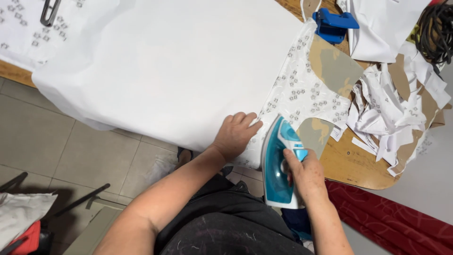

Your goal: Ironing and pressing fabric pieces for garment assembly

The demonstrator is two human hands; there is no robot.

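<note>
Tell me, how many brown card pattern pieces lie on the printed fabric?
2. One card piece lies on the printed fabric near the blue tool; a second card piece lies by the iron. More may hide among the scraps.

Bare forearms, no sleeves; dark charcoal garment, faint pale marks.

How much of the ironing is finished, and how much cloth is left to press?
Looks done: the big plain white sheet lies smooth across the wooden table. In hand: the right hand grips the teal and white iron at the edge of the white cloth with small grey prints, while the left hand presses flat beside it. Possibly left: most of that printed cloth, and the crumpled white scraps.
</note>
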